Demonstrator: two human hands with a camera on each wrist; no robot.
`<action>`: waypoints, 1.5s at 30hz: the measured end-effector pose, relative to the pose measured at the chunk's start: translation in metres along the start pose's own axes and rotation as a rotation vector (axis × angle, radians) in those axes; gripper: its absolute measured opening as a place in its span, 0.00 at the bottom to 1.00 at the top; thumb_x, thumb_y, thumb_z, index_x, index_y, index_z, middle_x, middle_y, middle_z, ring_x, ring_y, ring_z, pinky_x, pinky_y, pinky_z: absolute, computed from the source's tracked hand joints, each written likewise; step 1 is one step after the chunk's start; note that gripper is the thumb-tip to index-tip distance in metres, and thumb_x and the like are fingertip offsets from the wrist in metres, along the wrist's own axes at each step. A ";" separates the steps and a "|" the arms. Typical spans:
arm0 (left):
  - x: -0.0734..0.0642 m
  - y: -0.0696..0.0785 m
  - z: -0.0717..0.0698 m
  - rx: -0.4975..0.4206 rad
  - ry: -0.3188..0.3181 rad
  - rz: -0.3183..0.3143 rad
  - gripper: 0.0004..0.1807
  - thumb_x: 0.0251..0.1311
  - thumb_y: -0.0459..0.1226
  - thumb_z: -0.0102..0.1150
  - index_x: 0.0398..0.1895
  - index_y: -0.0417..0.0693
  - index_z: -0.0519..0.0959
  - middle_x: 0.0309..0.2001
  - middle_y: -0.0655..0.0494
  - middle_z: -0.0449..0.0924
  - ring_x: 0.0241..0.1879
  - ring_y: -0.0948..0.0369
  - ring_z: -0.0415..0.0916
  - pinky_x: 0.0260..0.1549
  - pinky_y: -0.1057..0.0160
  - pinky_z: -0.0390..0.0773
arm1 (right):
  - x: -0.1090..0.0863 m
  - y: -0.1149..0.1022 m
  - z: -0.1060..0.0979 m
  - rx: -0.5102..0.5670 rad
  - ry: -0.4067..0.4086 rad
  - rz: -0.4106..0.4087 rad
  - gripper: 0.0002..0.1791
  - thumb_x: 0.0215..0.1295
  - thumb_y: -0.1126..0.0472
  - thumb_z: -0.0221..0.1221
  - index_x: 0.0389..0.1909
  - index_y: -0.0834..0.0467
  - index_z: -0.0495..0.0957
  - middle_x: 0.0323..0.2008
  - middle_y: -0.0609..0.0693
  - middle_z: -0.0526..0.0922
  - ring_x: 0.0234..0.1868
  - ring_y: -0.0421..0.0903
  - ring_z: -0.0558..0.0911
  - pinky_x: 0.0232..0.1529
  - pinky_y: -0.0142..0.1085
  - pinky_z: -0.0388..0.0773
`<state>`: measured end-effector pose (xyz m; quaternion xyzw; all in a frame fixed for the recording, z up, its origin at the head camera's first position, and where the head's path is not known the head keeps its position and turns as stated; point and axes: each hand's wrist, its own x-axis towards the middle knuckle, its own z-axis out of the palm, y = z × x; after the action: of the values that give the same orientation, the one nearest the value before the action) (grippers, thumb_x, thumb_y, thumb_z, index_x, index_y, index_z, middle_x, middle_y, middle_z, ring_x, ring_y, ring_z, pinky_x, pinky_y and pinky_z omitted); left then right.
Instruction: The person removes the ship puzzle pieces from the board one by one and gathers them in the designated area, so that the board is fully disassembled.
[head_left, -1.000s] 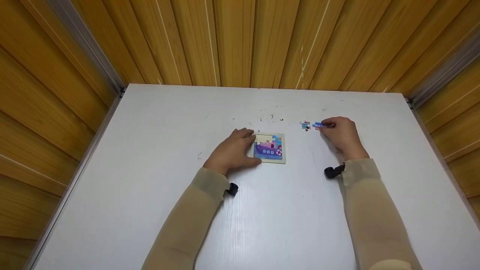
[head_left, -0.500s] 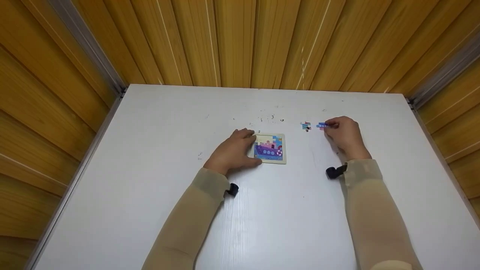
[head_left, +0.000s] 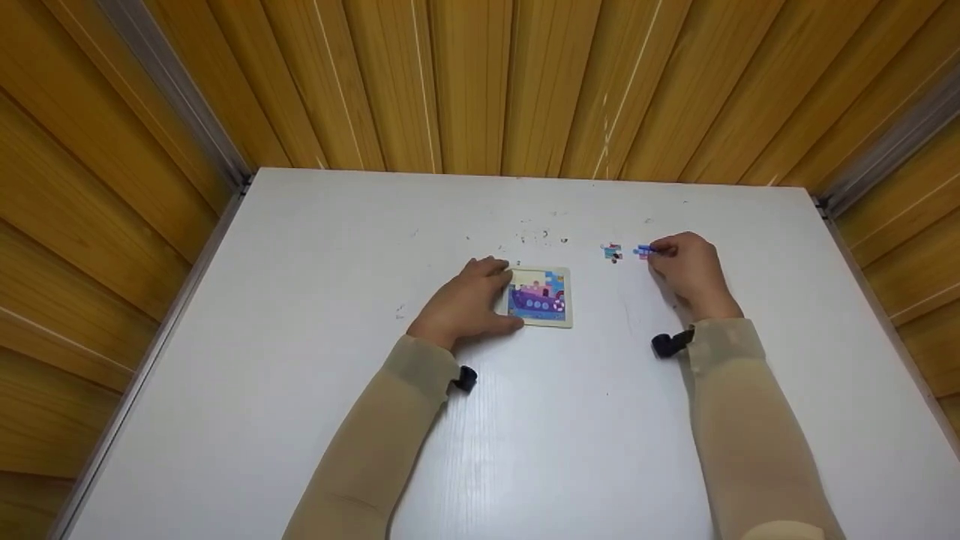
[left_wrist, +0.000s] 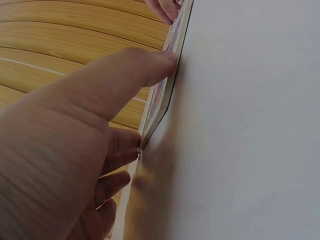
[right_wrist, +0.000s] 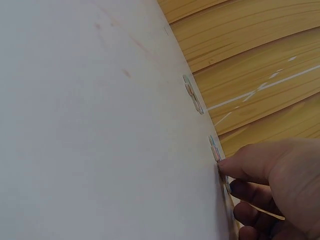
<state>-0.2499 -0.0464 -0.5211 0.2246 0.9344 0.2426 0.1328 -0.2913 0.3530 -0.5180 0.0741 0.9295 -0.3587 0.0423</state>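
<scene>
My left hand (head_left: 466, 301) holds the left side of a small square jigsaw board (head_left: 568, 300), thumb at the near edge and fingers at the far left corner. A purple ship picture fills most of it; its upper left part shows bare pale backing. Off to the right, my right hand (head_left: 688, 270) pinches a blue and pink jigsaw piece (head_left: 642, 252) low at the tabletop, its right part hidden by the fingers. In the right wrist view, the thumb (right_wrist: 247, 162) lies against this piece. Left of it rests another multicoloured jigsaw piece (head_left: 612, 253).
Both hands work over a white table (head_left: 540, 420), marked with small dark specks and scuffs (head_left: 544, 234) behind the board. Yellow wood-look panels (head_left: 472, 90) stand beyond the table's back edge and at both sides.
My right hand has shifted slightly to the right with the blue and pink piece, widening the gap to the other piece. My left hand and the board have stayed in place.
</scene>
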 end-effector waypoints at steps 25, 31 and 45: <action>0.003 0.001 0.001 0.013 -0.003 -0.019 0.49 0.70 0.58 0.74 0.88 0.50 0.70 0.91 0.56 0.61 0.94 0.47 0.50 0.93 0.48 0.55 | -0.019 -0.060 0.019 0.143 0.146 -0.214 0.17 0.84 0.57 0.62 0.62 0.62 0.89 0.59 0.59 0.87 0.56 0.50 0.77 0.55 0.37 0.73; 0.003 0.001 0.001 0.014 0.006 -0.009 0.48 0.70 0.58 0.75 0.87 0.48 0.70 0.90 0.55 0.62 0.93 0.46 0.51 0.93 0.48 0.55 | -0.024 -0.071 0.032 0.160 0.107 -0.256 0.16 0.83 0.60 0.62 0.61 0.63 0.89 0.58 0.61 0.87 0.54 0.51 0.79 0.55 0.36 0.75; 0.002 0.000 0.000 0.012 0.007 -0.029 0.49 0.69 0.59 0.74 0.88 0.50 0.70 0.91 0.55 0.62 0.93 0.43 0.51 0.92 0.47 0.57 | -0.035 -0.090 0.065 0.131 -0.113 -0.313 0.18 0.83 0.59 0.64 0.67 0.60 0.87 0.63 0.59 0.85 0.61 0.56 0.81 0.67 0.49 0.79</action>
<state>-0.2512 -0.0454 -0.5214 0.2111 0.9394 0.2357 0.1317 -0.2703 0.2396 -0.5020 -0.0891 0.9004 -0.4244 0.0334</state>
